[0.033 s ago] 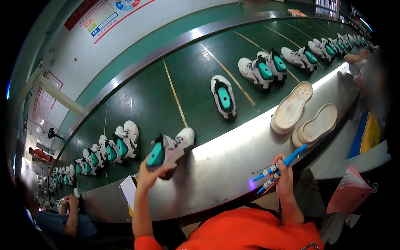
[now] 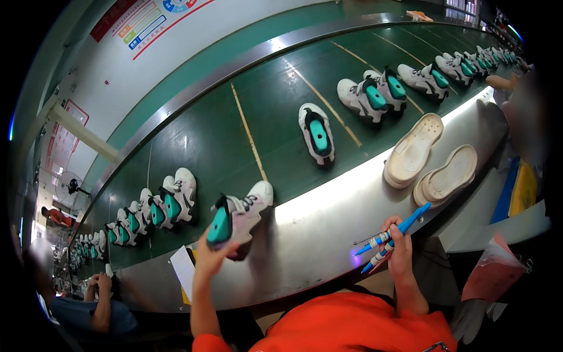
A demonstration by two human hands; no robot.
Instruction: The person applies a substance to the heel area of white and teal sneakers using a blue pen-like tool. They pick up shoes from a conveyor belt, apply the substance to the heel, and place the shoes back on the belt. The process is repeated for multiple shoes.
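My left hand (image 2: 212,258) grips a white sneaker (image 2: 241,212) with a teal last inside it. I hold it tilted at the near edge of the green conveyor belt (image 2: 205,146), its toe pointing right. My right hand (image 2: 400,253) is closed on two blue pen-like tools (image 2: 392,236) above the steel ledge (image 2: 328,223). One of their tips glows purple at the lower left. My orange sleeves and chest fill the bottom of the head view.
More white-and-teal sneakers sit on the belt: a group at left (image 2: 167,202), one alone (image 2: 316,134), pairs at right (image 2: 375,92). Two cream outsoles (image 2: 413,151) lie on the ledge. A paper sheet (image 2: 183,271) hangs below. One person sits at lower left (image 2: 97,305), another at right (image 2: 525,111).
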